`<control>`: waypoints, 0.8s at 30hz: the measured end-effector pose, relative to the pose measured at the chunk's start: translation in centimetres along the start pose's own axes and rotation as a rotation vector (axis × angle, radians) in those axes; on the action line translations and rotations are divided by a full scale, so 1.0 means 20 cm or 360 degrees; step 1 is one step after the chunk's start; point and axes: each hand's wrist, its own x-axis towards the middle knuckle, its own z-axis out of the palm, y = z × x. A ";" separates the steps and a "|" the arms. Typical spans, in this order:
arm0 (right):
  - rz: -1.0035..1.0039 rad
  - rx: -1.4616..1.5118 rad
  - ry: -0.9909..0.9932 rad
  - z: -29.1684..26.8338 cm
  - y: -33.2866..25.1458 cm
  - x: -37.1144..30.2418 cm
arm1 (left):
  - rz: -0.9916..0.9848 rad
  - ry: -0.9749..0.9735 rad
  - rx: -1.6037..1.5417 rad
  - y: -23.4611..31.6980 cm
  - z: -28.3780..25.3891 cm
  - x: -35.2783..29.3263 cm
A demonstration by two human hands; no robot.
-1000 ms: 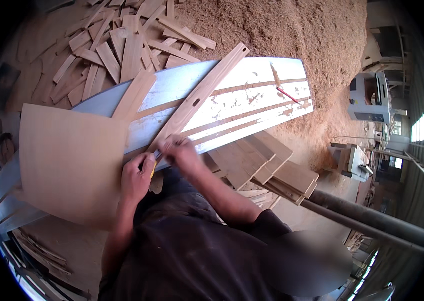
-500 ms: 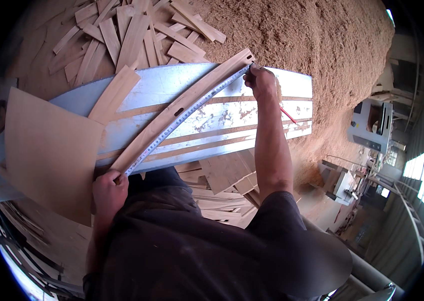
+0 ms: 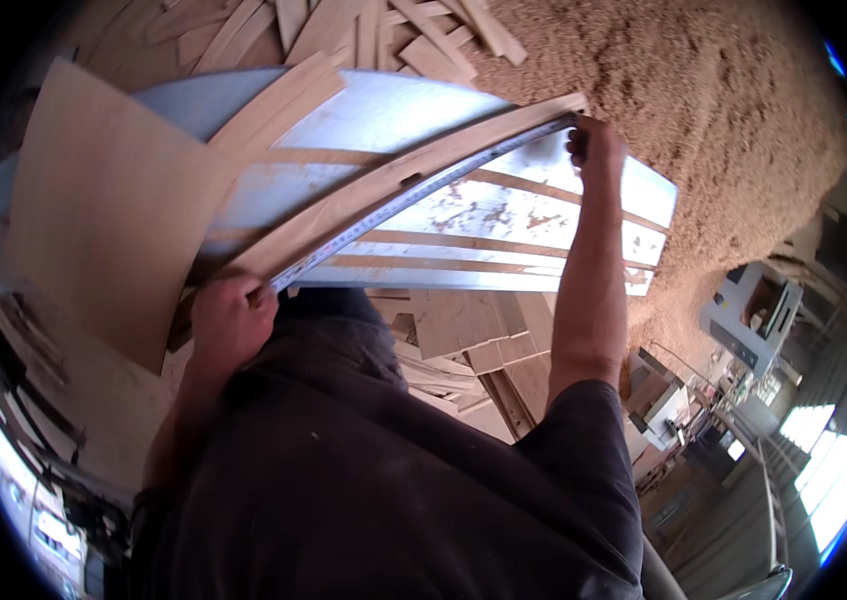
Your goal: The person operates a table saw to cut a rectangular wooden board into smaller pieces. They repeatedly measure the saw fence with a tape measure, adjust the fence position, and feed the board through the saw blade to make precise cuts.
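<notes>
Pinching the far end of a tape measure (image 3: pixel 413 195), the right hand (image 3: pixel 593 145) holds it at the tip of a long wood strip (image 3: pixel 383 190). Closed around the tape's near end, the left hand (image 3: pixel 228 320) presses it to the strip's lower end. Strip and tape lie diagonally across a pale blue table (image 3: pixel 403 110). A plywood sheet (image 3: pixel 113 210) leans at left; sawdust (image 3: pixel 703 120) is heaped beyond.
</notes>
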 end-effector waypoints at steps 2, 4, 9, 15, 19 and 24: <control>0.0072 -0.0023 0.0021 0.01 -0.03 0.00 | -0.0048 -0.0008 -0.0031 0.00 0.00 0.01; 0.0085 -0.0030 0.0027 0.02 -0.02 0.00 | -0.0082 -0.0031 -0.0046 0.00 -0.01 0.01; 0.0080 -0.0012 0.0029 0.05 0.00 -0.01 | -0.0064 0.0049 0.0054 0.00 0.00 0.01; 0.0071 -0.0055 0.0125 0.09 -0.03 -0.05 | -0.0074 -0.0005 0.0244 0.02 -0.03 0.04; 0.0053 -0.0085 0.0096 0.11 -0.02 0.01 | -0.0136 -0.0057 0.0399 0.05 -0.05 0.06; -0.0682 -0.0411 -0.0276 0.00 0.10 0.17 | -0.0226 -0.0322 0.0142 -0.01 -0.14 0.01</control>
